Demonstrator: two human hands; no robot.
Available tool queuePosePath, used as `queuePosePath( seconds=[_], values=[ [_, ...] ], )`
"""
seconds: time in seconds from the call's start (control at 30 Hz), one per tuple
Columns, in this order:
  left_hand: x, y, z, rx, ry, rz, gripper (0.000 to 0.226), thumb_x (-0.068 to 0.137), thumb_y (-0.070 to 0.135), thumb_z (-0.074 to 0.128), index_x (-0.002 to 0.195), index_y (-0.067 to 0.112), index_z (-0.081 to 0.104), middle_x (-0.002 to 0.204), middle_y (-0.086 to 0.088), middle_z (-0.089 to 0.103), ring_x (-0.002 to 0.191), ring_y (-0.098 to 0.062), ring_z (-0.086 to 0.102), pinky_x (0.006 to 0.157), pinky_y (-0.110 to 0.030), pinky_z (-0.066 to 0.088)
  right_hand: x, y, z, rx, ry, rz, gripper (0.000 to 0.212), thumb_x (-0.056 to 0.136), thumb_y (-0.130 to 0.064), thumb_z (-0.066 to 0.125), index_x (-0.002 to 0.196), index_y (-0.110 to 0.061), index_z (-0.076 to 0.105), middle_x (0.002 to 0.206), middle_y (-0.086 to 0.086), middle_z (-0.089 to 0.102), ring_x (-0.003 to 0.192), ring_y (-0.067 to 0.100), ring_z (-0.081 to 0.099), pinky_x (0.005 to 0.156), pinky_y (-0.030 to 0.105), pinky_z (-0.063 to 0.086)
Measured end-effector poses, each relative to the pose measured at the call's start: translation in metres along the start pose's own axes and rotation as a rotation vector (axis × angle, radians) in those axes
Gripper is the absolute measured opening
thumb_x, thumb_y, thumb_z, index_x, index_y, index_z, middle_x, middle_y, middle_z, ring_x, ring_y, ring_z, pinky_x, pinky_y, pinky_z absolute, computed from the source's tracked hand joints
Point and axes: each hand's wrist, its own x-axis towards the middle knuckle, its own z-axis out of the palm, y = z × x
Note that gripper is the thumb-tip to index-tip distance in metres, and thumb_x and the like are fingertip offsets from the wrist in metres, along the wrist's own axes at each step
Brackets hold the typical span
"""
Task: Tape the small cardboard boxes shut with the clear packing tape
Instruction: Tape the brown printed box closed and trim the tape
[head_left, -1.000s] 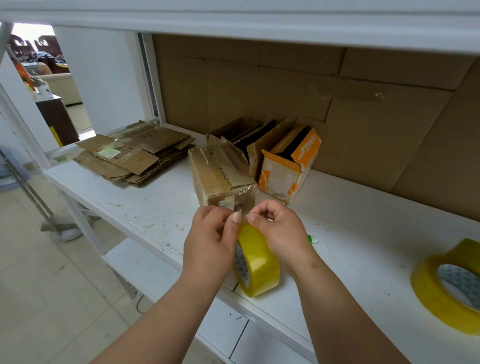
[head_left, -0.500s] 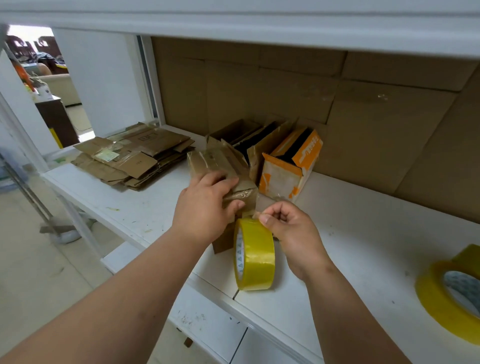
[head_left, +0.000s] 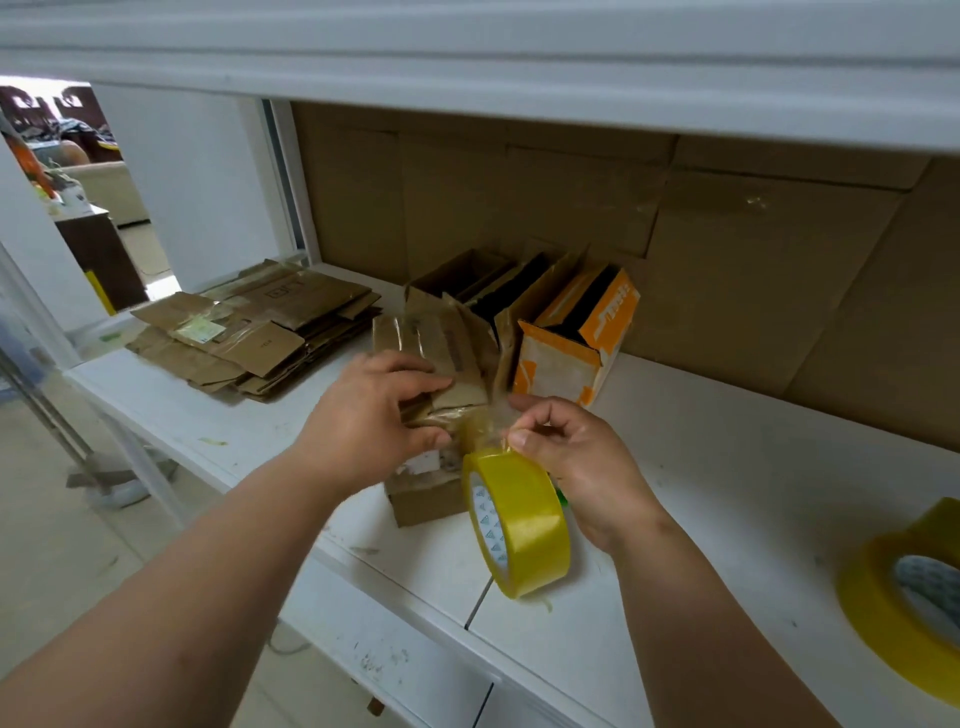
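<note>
Though blurred, tape roll (head_left: 519, 525) near shelf edge (head_left: 415, 608).

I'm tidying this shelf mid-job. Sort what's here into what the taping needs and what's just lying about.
In use:
brown box, held by the left hand
tape roll, its free end pinched by the right hand

Lying about:
flattened cardboard
orange box, open
open boxes behind
second tape roll

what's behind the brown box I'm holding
Behind the brown box, under the left hand, stand open cartons and an orange-and-white box, backed by a cardboard wall. The box hides their lower parts; their contents are not visible.
</note>
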Motion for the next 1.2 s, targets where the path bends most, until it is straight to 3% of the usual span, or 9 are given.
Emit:
queuePosePath(
  seconds=[0.13, 0.33, 0.47, 0.57, 0.8, 0.9, 1.0, 1.1, 1.2],
  values=[
    [-0.005, -0.026, -0.03, -0.12, -0.141, -0.057, 0.055, 0.075, 0.023, 0.084, 0.125, 0.034, 0.063, 0.132, 0.021, 0.051, 0.117, 0.001, 0.047, 0.088, -0.007, 0.032, 0.001, -0.004, 0.014, 0.101, -0.159, 0.048, 0.02, 0.09, 0.002, 0.064, 0.078, -0.013, 0.065, 0.115, 0.001, 0.072, 0.107, 0.017, 0.069, 0.094, 0.036, 0.054],
    [-0.006, -0.045, -0.06, 0.031, -0.187, -0.162, 0.05, 0.077, 0.013, 0.079, 0.122, 0.029, 0.064, 0.134, 0.009, 0.057, 0.122, -0.013, 0.052, 0.103, -0.032, 0.041, 0.006, -0.006, 0.039, 0.158, -0.198, 0.06, 0.014, 0.092, 0.005, 0.059, 0.084, -0.007, 0.061, 0.108, 0.004, 0.075, 0.104, 0.019, 0.07, 0.094, 0.035, 0.054],
    [0.002, -0.031, -0.066, -0.048, -0.24, -0.311, 0.036, 0.084, 0.047, 0.067, 0.112, 0.027, 0.06, 0.118, 0.005, 0.053, 0.104, -0.017, 0.054, 0.085, -0.034, 0.047, 0.013, -0.013, 0.052, 0.291, -0.145, 0.108, 0.012, 0.094, 0.002, 0.056, 0.085, -0.006, 0.055, 0.098, 0.01, 0.076, 0.09, 0.02, 0.07, 0.086, 0.042, 0.055],
    [0.009, -0.023, -0.049, 0.088, -0.172, -0.341, 0.068, 0.072, 0.076, 0.062, 0.114, 0.024, 0.049, 0.115, 0.004, 0.045, 0.109, -0.021, 0.05, 0.085, -0.04, 0.049, 0.014, -0.015, 0.056, 0.33, -0.1, 0.11, 0.009, 0.092, 0.003, 0.057, 0.086, -0.004, 0.056, 0.089, 0.012, 0.076, 0.085, 0.02, 0.072, 0.081, 0.039, 0.058],
    [0.011, -0.064, -0.08, 0.133, -0.288, -0.203, 0.064, 0.083, 0.008, 0.065, 0.14, 0.032, 0.05, 0.134, 0.007, 0.052, 0.119, -0.016, 0.052, 0.093, -0.027, 0.045, 0.015, -0.005, 0.05, 0.442, 0.066, 0.095, 0.016, 0.09, 0.004, 0.058, 0.08, -0.008, 0.059, 0.102, 0.012, 0.075, 0.097, 0.022, 0.071, 0.079, 0.038, 0.059],
    [0.013, -0.089, -0.086, 0.175, -0.28, -0.056, 0.06, 0.082, -0.002, 0.063, 0.117, 0.046, 0.063, 0.133, 0.016, 0.056, 0.128, -0.015, 0.046, 0.114, -0.037, 0.034, 0.017, -0.002, 0.055, 0.339, 0.126, 0.104, 0.029, 0.087, 0.001, 0.064, 0.067, -0.019, 0.068, 0.122, 0.005, 0.068, 0.113, 0.028, 0.065, 0.095, 0.05, 0.053],
    [0.009, -0.098, -0.077, 0.128, -0.165, -0.087, 0.062, 0.081, -0.004, 0.064, 0.088, 0.057, 0.056, 0.122, 0.02, 0.057, 0.125, -0.019, 0.044, 0.112, -0.049, 0.033, 0.015, -0.006, 0.058, 0.264, 0.11, 0.128, 0.028, 0.088, 0.001, 0.066, 0.068, -0.018, 0.069, 0.126, 0.004, 0.065, 0.11, 0.027, 0.067, 0.097, 0.052, 0.052],
    [0.003, -0.096, -0.068, 0.114, -0.12, -0.142, 0.06, 0.088, 0.0, 0.052, 0.122, 0.049, 0.054, 0.133, 0.011, 0.052, 0.122, -0.018, 0.038, 0.107, -0.051, 0.037, 0.012, -0.013, 0.067, 0.248, 0.041, 0.16, 0.016, 0.089, 0.004, 0.063, 0.079, -0.008, 0.065, 0.124, 0.009, 0.066, 0.098, 0.016, 0.072, 0.087, 0.04, 0.058],
    [-0.001, -0.087, -0.058, 0.28, -0.194, -0.109, 0.053, 0.098, 0.037, 0.046, 0.147, 0.046, 0.03, 0.153, 0.015, 0.027, 0.136, -0.024, 0.025, 0.112, -0.053, 0.026, 0.012, -0.017, 0.078, 0.211, 0.031, 0.173, 0.015, 0.089, 0.006, 0.062, 0.08, -0.006, 0.063, 0.12, 0.011, 0.068, 0.095, 0.012, 0.072, 0.082, 0.034, 0.059]
  ],
)
